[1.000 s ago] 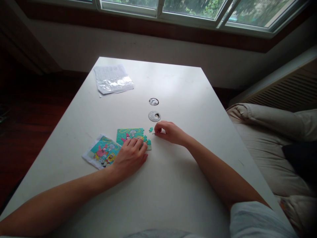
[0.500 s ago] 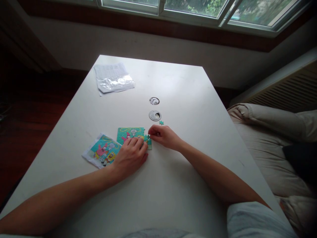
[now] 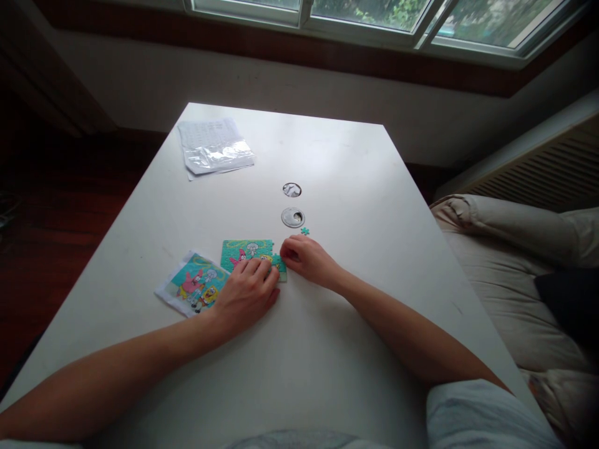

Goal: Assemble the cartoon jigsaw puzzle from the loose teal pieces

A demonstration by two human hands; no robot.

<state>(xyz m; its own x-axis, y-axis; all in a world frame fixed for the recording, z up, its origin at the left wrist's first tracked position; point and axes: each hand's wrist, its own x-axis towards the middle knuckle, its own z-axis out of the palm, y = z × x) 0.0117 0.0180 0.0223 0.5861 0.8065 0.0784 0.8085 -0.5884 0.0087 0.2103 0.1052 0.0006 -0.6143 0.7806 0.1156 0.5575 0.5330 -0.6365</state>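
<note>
A jigsaw puzzle (image 3: 247, 248) of cartoon figures on green lies on the table, with a gap at its upper right corner. My left hand (image 3: 248, 287) rests over its lower part, fingers lying flat and hiding some of the picture. At the right edge, my right hand (image 3: 309, 259) has thumb and forefinger pinched on a small green puzzle piece (image 3: 277, 258), mostly hidden by the fingertips. Just beyond that hand lies a loose green puzzle piece (image 3: 305, 231). Left of the puzzle, partly behind my left wrist, is a picture sheet (image 3: 196, 284) with the same figures.
The white table (image 3: 337, 168) has two round cable holes (image 3: 292, 217) near its middle. Papers in a clear plastic sleeve (image 3: 218, 149) lie at the far left. A beige sofa (image 3: 496, 268) stands along the right side, and a window is beyond the table.
My right hand has shifted slightly toward me, bringing the pinched piece against the puzzle's right edge; the dark gaps around it have narrowed. My left hand stays in place.
</note>
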